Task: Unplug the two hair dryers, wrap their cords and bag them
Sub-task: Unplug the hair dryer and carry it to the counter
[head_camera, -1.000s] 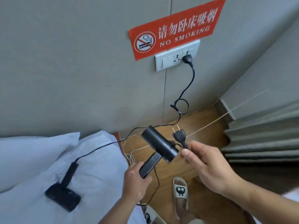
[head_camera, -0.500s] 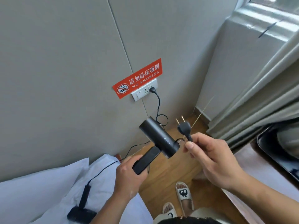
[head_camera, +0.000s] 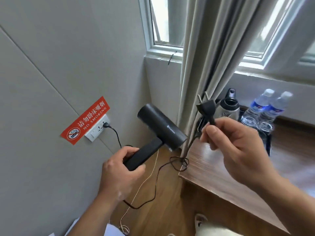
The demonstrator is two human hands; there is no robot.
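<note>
My left hand [head_camera: 122, 169] grips the handle of a black hair dryer [head_camera: 161, 127], whose barrel points up and left. My right hand [head_camera: 233, 142] pinches the dryer's cord just below its two-pin plug [head_camera: 205, 106], which is held free in the air with the pins up. The black cord [head_camera: 156, 183] hangs in a loop below both hands, with a tangle near the desk corner. A second black plug [head_camera: 106, 124] sits in the white wall socket [head_camera: 98, 129], its cord running down behind my left hand. The second dryer is out of view.
A red no-smoking sign [head_camera: 85, 120] hangs above the socket. A wooden desk [head_camera: 213, 167] stands at the right with a kettle [head_camera: 229, 105] and two water bottles [head_camera: 265, 109] on a dark tray. Grey curtains [head_camera: 204, 57] hang beside the window. A thin pale string [head_camera: 136, 193] lies on the wood floor.
The view has swung up and right, from the bed towards the window and desk. Both hands have kept their hold on the dryer and the plug; the bed and second dryer have left the view.
</note>
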